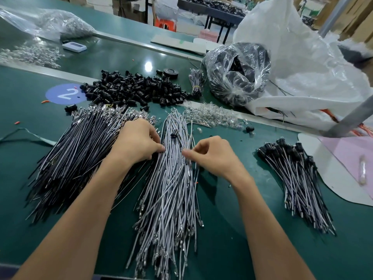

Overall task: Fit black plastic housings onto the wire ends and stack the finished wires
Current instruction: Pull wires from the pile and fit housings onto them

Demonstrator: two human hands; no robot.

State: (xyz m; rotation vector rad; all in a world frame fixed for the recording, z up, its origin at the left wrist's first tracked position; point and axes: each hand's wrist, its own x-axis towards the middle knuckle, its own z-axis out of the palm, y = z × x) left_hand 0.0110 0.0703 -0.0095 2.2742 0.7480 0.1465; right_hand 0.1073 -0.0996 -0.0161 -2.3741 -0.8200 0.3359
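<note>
black wires (76, 154): big pile at 9 o'clock of the surface (232, 209); long axis about 1 to 7 o'clock, metal terminals at the 1 o'clock end.
left hand (139, 138): on the seam between the black wires and the grey wires, fingers curled down into the strands, thumb tip touching the grey pile; cannot tell whether it pinches a wire.
housings (133, 89): loose black heap at 12 o'clock, beyond both wire piles; one stray lies on the grey pile.
grey wires (169, 188): centre pile, long axis 12 to 6 o'clock, fanning toward 6; terminals show at the 6 o'clock end.
right hand (210, 154): at the 3 o'clock edge of the grey wires, thumb pointing toward 9 o'clock, fingers curled; cannot tell if a strand is between them.
finished stack (296, 178): at 3 o'clock, well apart; axis 11 to 5 o'clock, housings all at the 11 o'clock end.
step, judged: picking out single wires for one housing.
do it well: separate one strand per hand, lift it clear of its neighbours, keep terminals pointing toward 12 o'clock, seat fully, lay it parallel on the finished stack.
</note>
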